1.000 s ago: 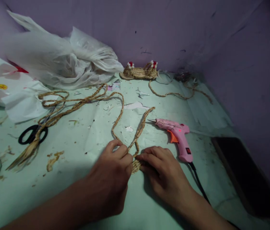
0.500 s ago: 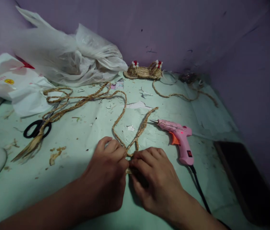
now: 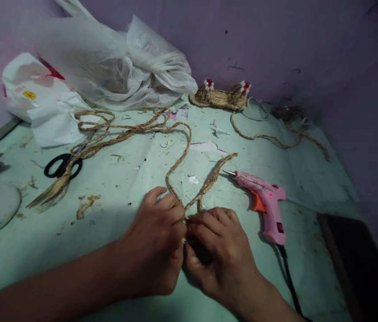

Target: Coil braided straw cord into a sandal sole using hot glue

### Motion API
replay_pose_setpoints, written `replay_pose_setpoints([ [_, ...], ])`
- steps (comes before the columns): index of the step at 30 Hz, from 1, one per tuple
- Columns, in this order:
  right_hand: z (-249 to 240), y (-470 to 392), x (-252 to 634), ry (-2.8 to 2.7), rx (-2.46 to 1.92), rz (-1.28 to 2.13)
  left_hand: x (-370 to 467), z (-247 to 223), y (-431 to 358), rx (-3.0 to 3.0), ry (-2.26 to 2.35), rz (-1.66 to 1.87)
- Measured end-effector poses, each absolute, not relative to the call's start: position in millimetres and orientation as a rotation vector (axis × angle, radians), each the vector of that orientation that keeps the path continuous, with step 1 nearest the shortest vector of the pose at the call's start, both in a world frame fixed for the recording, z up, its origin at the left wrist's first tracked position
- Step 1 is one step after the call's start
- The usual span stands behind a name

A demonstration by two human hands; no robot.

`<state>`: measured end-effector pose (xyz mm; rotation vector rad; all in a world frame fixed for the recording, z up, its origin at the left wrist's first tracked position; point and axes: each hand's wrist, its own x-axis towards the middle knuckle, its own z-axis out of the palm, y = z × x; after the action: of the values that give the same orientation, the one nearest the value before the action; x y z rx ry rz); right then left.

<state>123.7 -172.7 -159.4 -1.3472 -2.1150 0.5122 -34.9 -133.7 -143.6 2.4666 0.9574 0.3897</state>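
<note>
My left hand [image 3: 157,241] and my right hand [image 3: 220,250] meet at the near middle of the table, both closed on a braided straw rope [image 3: 177,172]. My curled fingers hide the part of the rope between them. One length runs from my hands up to a looped bundle at the far left, ending in a loose, frayed tuft [image 3: 49,192]. A shorter, thicker end [image 3: 213,181] sticks out beyond my fingertips toward the right. A pink glue gun [image 3: 261,192] lies to the right of my right hand, its small red light lit and its nozzle pointing left.
Black-handled scissors [image 3: 63,166] lie partly under the rope bundle. White plastic bags [image 3: 115,67] fill the back left. Woven straw pieces with red and white beads [image 3: 221,97] rest against the wall. A dark flat object [image 3: 353,255] lies at right. Straw scraps dot the tabletop [image 3: 108,223].
The view has shifted, so most things sit farther right in it. Both hands stay together on the rope, with only small finger movement.
</note>
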Motion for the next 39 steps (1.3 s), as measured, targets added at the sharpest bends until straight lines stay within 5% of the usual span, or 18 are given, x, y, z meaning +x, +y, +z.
replay_pose_setpoints([
  [39, -165, -170, 123, -2.101, -1.329, 0.504, -35, -150, -132, 2.45, 0.902, 0.447],
])
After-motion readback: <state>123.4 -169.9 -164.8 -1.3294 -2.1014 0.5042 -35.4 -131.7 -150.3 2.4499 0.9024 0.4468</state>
